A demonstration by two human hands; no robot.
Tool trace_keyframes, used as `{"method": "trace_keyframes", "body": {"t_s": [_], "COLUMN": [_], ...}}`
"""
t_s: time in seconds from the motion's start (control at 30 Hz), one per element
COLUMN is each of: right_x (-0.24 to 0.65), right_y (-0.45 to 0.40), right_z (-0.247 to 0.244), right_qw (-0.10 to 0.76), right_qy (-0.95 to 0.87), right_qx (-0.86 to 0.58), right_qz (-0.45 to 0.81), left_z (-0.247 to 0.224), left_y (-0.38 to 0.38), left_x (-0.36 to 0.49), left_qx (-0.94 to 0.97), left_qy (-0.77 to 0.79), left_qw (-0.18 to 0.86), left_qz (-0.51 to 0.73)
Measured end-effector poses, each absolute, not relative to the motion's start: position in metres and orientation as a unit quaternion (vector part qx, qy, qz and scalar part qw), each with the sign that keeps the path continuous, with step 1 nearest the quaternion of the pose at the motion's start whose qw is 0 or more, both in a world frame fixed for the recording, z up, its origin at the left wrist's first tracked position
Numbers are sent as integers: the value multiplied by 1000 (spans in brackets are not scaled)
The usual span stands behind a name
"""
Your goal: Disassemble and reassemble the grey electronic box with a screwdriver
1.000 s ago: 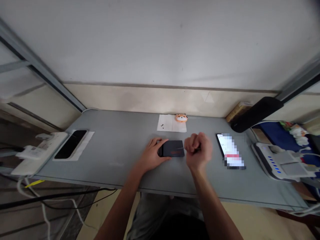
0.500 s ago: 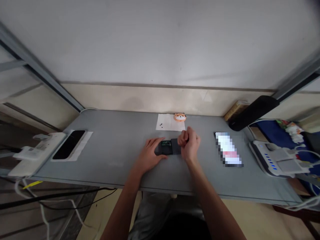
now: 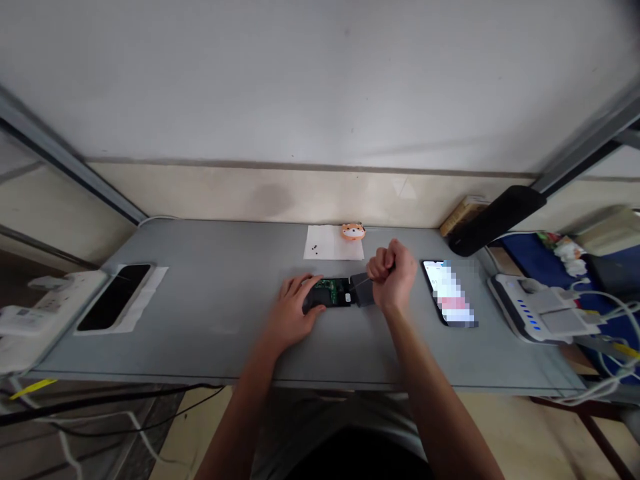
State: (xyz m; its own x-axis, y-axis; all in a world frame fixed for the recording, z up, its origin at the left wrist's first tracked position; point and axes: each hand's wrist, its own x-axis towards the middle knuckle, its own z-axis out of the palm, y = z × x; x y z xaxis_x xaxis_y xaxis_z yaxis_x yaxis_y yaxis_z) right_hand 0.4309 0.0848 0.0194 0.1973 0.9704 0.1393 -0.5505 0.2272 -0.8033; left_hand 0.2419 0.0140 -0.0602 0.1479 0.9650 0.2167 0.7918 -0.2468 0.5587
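A black electronic device (image 3: 341,293) lies on the desk with its green circuit board bared. My left hand (image 3: 294,310) grips its left end, thumb on the near edge and fingers on the far edge. Against its right end is a dark grey cover (image 3: 362,291). My right hand (image 3: 395,275) is closed in a fist over the cover's right side. From that fist a thin shaft, like a screwdriver's (image 3: 359,283), slants down to the device's right end; its handle is hidden. Beyond the device, a white paper (image 3: 327,250) carries several tiny dark screws (image 3: 315,249).
An orange animal-faced case (image 3: 353,231) sits on the paper's corner. Right of my hands lies a lit phone (image 3: 450,293), then a power strip (image 3: 525,313) with plugs. A black cylinder (image 3: 495,220) leans at the back right. At left, a dark phone (image 3: 116,297) rests on white paper.
More of the circuit board shows, and the grey cover sits farther right relative to the device. My right hand has moved right, and the thin shaft is now visible. The camera view has shifted slightly.
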Motion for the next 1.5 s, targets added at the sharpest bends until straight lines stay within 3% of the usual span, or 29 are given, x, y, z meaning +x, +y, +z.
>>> {"method": "trace_keyframes", "body": {"t_s": [0.47, 0.7, 0.93, 1.5], "right_x": [405, 403, 407, 421], "right_y": [95, 94, 110, 108], "right_z": [7, 7, 8, -10], "right_qw": [638, 623, 532, 609], "right_qy": [-417, -436, -505, -485], "right_qx": [-302, -296, -254, -280], "right_qz": [573, 578, 630, 562], "left_z": [-62, -54, -55, -56], "left_y": [12, 13, 14, 12], "left_x": [249, 255, 254, 256], "left_qx": [805, 822, 817, 800], "left_qy": [552, 537, 540, 568], "left_qw": [28, 37, 48, 53], "left_qz": [216, 187, 195, 187]}}
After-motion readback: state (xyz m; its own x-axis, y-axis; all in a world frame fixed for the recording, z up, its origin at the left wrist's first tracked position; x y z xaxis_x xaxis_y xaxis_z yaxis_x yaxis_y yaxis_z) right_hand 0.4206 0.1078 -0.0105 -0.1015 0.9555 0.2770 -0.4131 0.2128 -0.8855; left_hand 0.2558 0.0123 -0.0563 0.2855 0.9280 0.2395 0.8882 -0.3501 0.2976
